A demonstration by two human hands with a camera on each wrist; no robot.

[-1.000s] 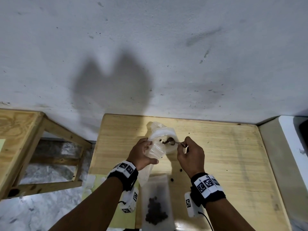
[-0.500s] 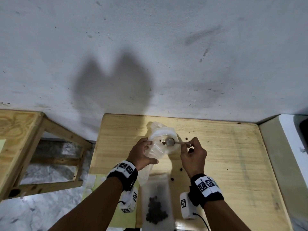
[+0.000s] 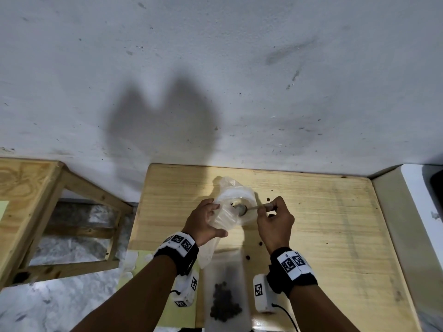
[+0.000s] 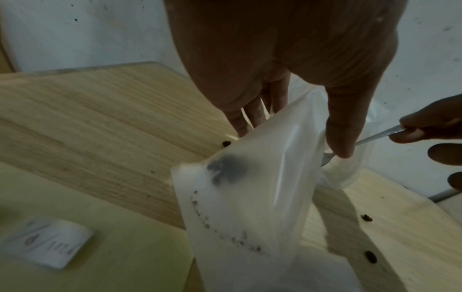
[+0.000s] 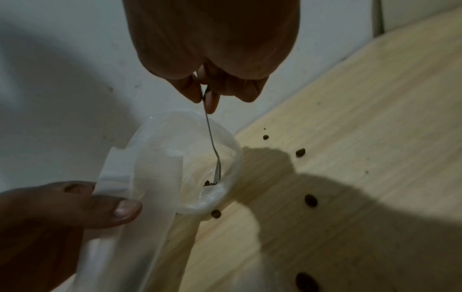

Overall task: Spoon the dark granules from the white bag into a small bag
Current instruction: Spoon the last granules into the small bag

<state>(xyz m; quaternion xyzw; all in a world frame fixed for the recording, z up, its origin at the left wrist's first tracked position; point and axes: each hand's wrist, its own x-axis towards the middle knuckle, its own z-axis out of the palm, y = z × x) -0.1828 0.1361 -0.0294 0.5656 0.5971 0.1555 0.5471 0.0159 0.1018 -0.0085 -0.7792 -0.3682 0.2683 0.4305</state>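
The white bag (image 3: 242, 195) stands on the wooden table (image 3: 323, 224), its rim rolled down. My left hand (image 3: 211, 220) pinches a small translucent bag (image 3: 221, 218) by its mouth, right beside that rim; dark granules (image 4: 227, 170) show blurred inside it. My right hand (image 3: 271, 208) pinches the handle of a metal spoon (image 3: 251, 207). The spoon's bowl (image 3: 240, 209) sits where the two bag mouths meet. In the right wrist view the spoon (image 5: 212, 146) reaches down inside the rolled rim (image 5: 220, 197), with a few granules (image 5: 207, 183) at its tip.
A second small bag (image 3: 225, 300) with dark granules lies flat near the table's front edge. Loose granules (image 3: 248, 257) are scattered on the wood. A green sheet (image 3: 172, 307) with a white label (image 4: 50, 243) lies front left. A wooden frame (image 3: 31, 212) stands left, a white unit (image 3: 419, 212) right.
My right hand has shifted to the right and turned the spoon. The dark heap seen on the spoon a second ago is gone; the bowl looks grey. My left hand has stayed put.
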